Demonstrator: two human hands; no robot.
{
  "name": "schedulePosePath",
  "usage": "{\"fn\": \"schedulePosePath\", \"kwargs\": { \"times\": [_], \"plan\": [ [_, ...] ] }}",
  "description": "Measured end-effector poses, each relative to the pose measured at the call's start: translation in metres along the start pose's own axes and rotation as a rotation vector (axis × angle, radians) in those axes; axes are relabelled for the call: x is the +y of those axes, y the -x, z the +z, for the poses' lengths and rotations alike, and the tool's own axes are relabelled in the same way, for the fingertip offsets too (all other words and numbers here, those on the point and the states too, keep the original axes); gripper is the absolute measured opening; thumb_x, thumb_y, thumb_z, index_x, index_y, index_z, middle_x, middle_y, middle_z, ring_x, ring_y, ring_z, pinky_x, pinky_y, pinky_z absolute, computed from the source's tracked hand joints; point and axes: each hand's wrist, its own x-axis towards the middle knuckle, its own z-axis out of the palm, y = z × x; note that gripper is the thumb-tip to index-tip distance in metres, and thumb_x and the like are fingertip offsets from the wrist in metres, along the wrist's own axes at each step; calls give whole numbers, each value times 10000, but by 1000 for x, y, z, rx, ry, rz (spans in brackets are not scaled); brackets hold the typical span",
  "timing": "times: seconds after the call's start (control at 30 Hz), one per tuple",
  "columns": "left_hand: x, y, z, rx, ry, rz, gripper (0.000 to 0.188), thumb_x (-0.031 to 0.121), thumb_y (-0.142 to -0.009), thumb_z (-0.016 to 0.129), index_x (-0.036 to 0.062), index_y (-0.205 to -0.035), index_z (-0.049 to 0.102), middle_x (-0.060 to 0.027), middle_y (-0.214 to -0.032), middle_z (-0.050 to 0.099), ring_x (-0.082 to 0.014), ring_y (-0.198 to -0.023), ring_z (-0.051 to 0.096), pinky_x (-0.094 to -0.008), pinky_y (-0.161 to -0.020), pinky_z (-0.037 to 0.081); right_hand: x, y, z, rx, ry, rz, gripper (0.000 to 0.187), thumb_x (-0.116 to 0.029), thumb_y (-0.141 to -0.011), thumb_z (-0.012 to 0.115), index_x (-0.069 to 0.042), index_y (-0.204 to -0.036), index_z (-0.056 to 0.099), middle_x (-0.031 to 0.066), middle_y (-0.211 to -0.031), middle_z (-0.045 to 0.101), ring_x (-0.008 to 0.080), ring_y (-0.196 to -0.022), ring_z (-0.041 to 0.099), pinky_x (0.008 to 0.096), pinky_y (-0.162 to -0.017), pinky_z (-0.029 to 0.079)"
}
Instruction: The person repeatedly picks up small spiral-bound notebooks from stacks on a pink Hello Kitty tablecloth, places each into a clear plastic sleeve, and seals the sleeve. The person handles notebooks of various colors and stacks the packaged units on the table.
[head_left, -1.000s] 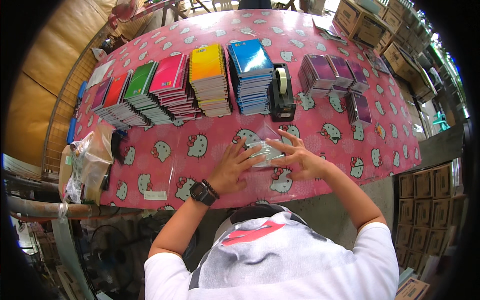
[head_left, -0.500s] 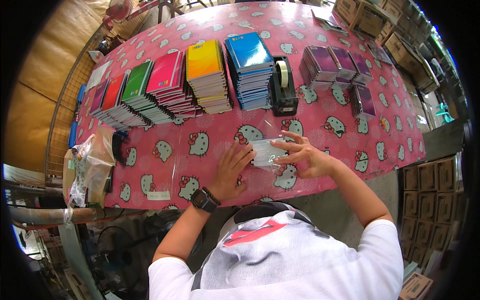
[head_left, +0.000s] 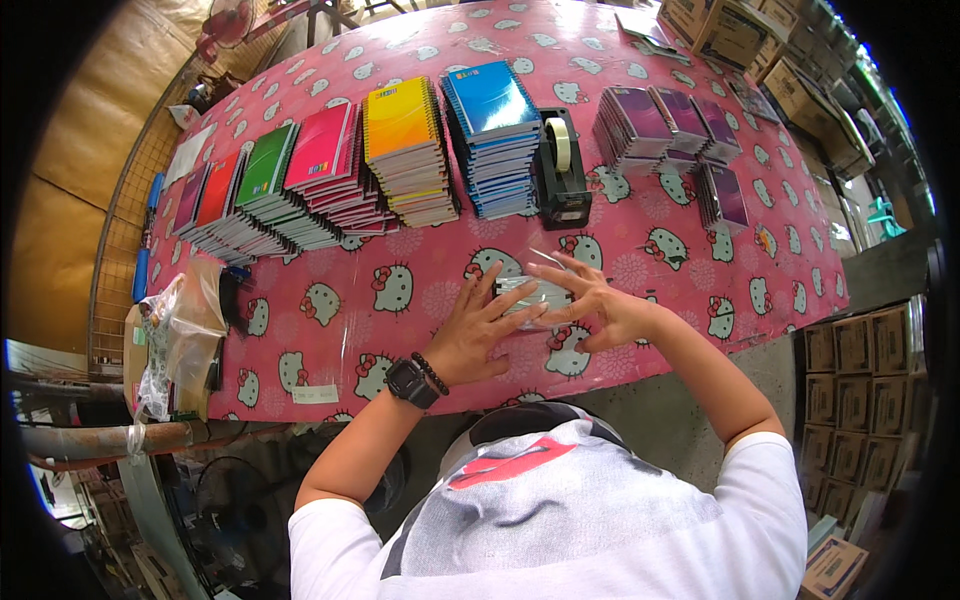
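Head view: a glossy pink table cover with cartoon cat faces; brown cardboard cartons stacked at the right, a tan sheet hung at the left. On the cover's near half, around the middle, lies a shiny clear-wrapped packet — left hand and right hand over it, fingers spread. Farther off, stacked wire-bound notebooks bear small multicoloured lettering.

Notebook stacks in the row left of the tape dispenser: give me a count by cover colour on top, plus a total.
Purple stack: 1
Red stack: 1
Green stack: 1
Pink stack: 1
Yellow stack: 1
Blue stack: 1
Total: 6 stacks
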Motion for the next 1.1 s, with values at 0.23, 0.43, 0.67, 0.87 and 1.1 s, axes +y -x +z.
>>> {"fn": "schedulePosePath", "kwargs": {
  "times": [0.23, 0.43, 0.67, 0.87, 1.1],
  "plan": [
    [-1, -2, 2, 13, 33, 1, 869, 63, -553, 703, 286, -1351, 443, -2, -1468, 314, -406, -1354, 204, -580, -1064, 246, 87, -40, -37, 1038, -351, 292, 316, -209, -789, 694, -19, -1041, 674, 142, -995, 657, 197, -770, 641, 263, -755, 499],
    [-2, -2, 1, 38, 48, 20, 848, 56, -559, 700, 281, -1340, 459, -11, -1455, 332, -403, -1338, 236, -548, -1063, 264, 144, -68, -36, 1016, -72, 785, 271, -368, -814, 659, -103, -822, 715, 57, -956, 659, 301, -1177, 377, 585, -917, 300],
    [0, 1, 2, 70, 81, -13, 828, 70, -555, 700, 271, -1327, 475, -14, -1455, 335, -395, -1341, 236, -558, -1060, 254, 108, -41, 23, 1150, -423, 508, 196, -200, -811, 675, -7, -834, 645, 25, -759, 618, 101, -536, 475, 227, -513, 391],
    [2, -4, 5, 66, 92, 8, 809, 113, -549, 720, 268, -1310, 494, -12, -1459, 331, -382, -1346, 232, -561, -1061, 235, 123, -29, 14, 635, -883, 844, 155, -163, -861, 639, -9, -851, 626, 10, -739, 607, 53, -539, 468, 225, -463, 394],
    [-2, 2, 5, 7, 117, -38, 859, 194, -550, 768, 299, -1340, 449, 1, -1481, 280, -377, -1376, 155, -633, -1058, 173, -17, -35, -40, 215, -646, 554, 196, -200, -805, 689, -6, -815, 661, -6, -660, 579, 66, -540, 486, 226, -469, 385]
  ]
}}
